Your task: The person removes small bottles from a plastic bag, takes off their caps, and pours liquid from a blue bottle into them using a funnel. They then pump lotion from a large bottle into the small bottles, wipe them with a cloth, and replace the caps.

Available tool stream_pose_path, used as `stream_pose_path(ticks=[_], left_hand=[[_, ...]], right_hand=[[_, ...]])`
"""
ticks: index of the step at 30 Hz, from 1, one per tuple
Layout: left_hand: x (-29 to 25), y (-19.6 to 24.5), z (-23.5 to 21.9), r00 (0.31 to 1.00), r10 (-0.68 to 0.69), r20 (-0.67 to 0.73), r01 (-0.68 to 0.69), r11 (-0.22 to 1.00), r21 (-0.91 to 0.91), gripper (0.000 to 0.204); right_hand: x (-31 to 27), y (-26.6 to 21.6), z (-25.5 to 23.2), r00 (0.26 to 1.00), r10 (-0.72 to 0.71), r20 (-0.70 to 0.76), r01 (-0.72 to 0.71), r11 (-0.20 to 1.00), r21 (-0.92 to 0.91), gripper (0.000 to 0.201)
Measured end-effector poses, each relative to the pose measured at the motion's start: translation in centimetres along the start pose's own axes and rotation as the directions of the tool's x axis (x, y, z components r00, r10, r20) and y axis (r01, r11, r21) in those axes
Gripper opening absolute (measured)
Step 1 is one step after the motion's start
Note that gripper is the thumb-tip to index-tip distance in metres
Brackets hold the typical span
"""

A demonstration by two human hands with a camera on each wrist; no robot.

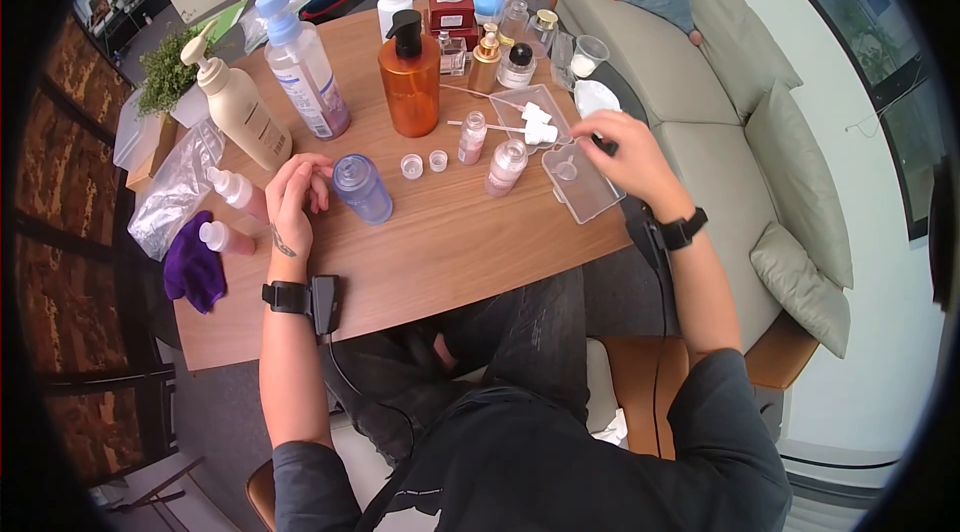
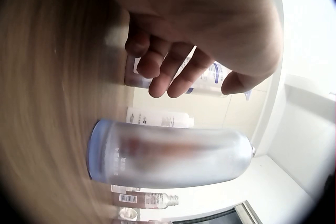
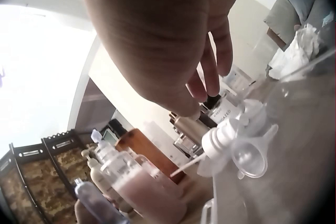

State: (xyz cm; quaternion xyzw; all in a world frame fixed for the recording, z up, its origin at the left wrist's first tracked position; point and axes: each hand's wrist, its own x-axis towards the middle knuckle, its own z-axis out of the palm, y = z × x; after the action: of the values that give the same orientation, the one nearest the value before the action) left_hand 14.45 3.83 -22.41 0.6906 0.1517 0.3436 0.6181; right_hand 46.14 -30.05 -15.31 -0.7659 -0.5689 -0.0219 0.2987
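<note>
Beside the translucent blue bottle (image 1: pixel 362 190), my left hand (image 1: pixel 297 190) rests at the table with loosely bent fingers. The left wrist view shows a gap between these fingers (image 2: pixel 181 71) and the uncapped bottle (image 2: pixel 168 153). My right hand (image 1: pixel 632 160) hovers over an open clear plastic case (image 1: pixel 585 194), fingers pointing down and nothing visible in them. A small clear funnel (image 3: pixel 251 157) lies in the case, below the fingertips (image 3: pixel 194 112). White ribbed caps (image 1: pixel 540 124) sit at the lid side. Nearby stand two small bottles of pink liquid (image 1: pixel 507 168) (image 1: pixel 472 138).
Two small white caps (image 1: pixel 411 167) lie mid-table. Behind stand an amber pump bottle (image 1: pixel 410 82), a large clear pump bottle (image 1: pixel 305 77) and a cream one (image 1: pixel 240 107). A purple cloth (image 1: pixel 196 262) and pink bottles (image 1: pixel 238 194) are at left; a sofa (image 1: pixel 690 162) is at right.
</note>
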Motion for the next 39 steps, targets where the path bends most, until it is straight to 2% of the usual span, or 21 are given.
stream_pose_path(ticks=[2, 3, 6, 9, 12, 14, 16, 18, 21, 24, 28, 30, 31, 33, 34, 35, 36, 39], left_hand=[[0.1, -0.1, 0.1, 1.0, 0.001, 0.002, -0.001, 1.0, 0.0, 0.037], [0.1, 0.0, 0.1, 1.0, -0.001, 0.005, 0.001, 1.0, 0.001, 0.037], [0.1, -0.1, 0.1, 1.0, -0.01, 0.002, 0.01, 1.0, -0.002, 0.035], [0.1, -0.4, 0.1, 1.0, -0.017, -0.005, 0.017, 1.0, -0.014, 0.033], [-0.2, 0.0, 0.1, 0.999, -0.039, -0.03, 0.039, 0.999, -0.002, 0.031], [-0.3, 0.1, 0.1, 0.998, -0.044, -0.047, 0.045, 0.999, 0.013, 0.03], [-0.5, 0.7, 0.4, 0.995, -0.076, -0.06, 0.076, 0.997, -0.013, 0.027], [-0.4, 0.7, 0.5, 0.996, -0.07, -0.059, 0.068, 0.997, -0.036, 0.024], [-0.3, 0.4, 0.5, 0.995, -0.077, -0.062, 0.074, 0.996, -0.048, 0.024], [-0.3, 0.6, 0.7, 0.995, -0.081, -0.058, 0.078, 0.995, -0.057, 0.024], [-0.3, 0.4, 0.7, 0.995, -0.078, -0.054, 0.078, 0.997, 0.0, 0.024], [-0.3, 0.3, 0.8, 0.993, -0.108, -0.055, 0.105, 0.994, -0.041, 0.023], [-0.3, 0.2, 0.9, 0.993, -0.096, -0.064, 0.095, 0.995, -0.013, 0.022], [-0.3, 0.3, 1.0, 0.992, -0.107, -0.069, 0.103, 0.993, -0.052, 0.023], [-0.3, 0.4, 1.0, 0.991, -0.112, -0.073, 0.107, 0.992, -0.066, 0.023], [-0.2, 0.2, 0.9, 0.992, -0.102, -0.068, 0.099, 0.994, -0.053, 0.023], [-0.2, 0.1, 0.8, 0.993, -0.093, -0.066, 0.091, 0.995, -0.034, 0.024], [-0.2, 0.3, 0.8, 0.992, -0.105, -0.07, 0.104, 0.994, -0.018, 0.024]], right_hand=[[-1.3, -0.3, -0.6, 0.994, -0.039, 0.099, 0.041, 0.999, -0.025, 0.017], [-1.9, -0.8, -0.6, 0.994, 0.014, 0.11, -0.012, 1.0, -0.024, 0.016], [-2.2, -1.6, 0.5, 0.998, 0.0, 0.057, 0.005, 0.996, -0.086, 0.017], [-1.1, -2.0, 1.4, 0.986, -0.138, 0.095, 0.154, 0.971, -0.181, 0.016], [-0.4, -2.1, 1.8, 0.969, -0.188, 0.163, 0.223, 0.946, -0.235, 0.016], [-0.1, -1.7, 2.2, 0.962, -0.195, 0.191, 0.238, 0.942, -0.235, 0.018], [0.0, -2.4, 2.2, 0.976, -0.126, 0.178, 0.163, 0.963, -0.214, 0.02], [0.1, -2.7, 1.8, 0.979, -0.146, 0.144, 0.171, 0.968, -0.184, 0.021], [-0.3, -3.8, -0.1, 0.99, 0.092, 0.107, -0.086, 0.994, -0.063, 0.021], [-0.5, -3.9, -3.0, 0.995, 0.094, 0.041, -0.095, 0.995, 0.024, 0.014], [0.0, -4.7, -5.2, 0.982, 0.183, -0.037, -0.162, 0.932, 0.324, 0.012], [0.8, -6.8, -5.3, 0.971, 0.236, -0.026, -0.199, 0.87, 0.451, 0.012], [1.0, -7.2, -4.6, 0.959, 0.281, -0.039, -0.209, 0.792, 0.574, 0.018], [2.7, -9.3, -2.9, 0.971, 0.241, -0.006, -0.163, 0.674, 0.721, 0.022], [4.0, -11.1, -1.7, 0.97, 0.244, -0.016, -0.146, 0.631, 0.762, 0.022], [5.1, -12.4, -0.7, 0.969, 0.246, 0.036, -0.177, 0.58, 0.796, 0.021], [6.3, -13.4, 0.4, 0.98, 0.197, 0.026, -0.139, 0.587, 0.798, 0.021], [8.9, -15.7, 3.6, 0.969, 0.203, 0.143, -0.221, 0.437, 0.872, 0.022]])
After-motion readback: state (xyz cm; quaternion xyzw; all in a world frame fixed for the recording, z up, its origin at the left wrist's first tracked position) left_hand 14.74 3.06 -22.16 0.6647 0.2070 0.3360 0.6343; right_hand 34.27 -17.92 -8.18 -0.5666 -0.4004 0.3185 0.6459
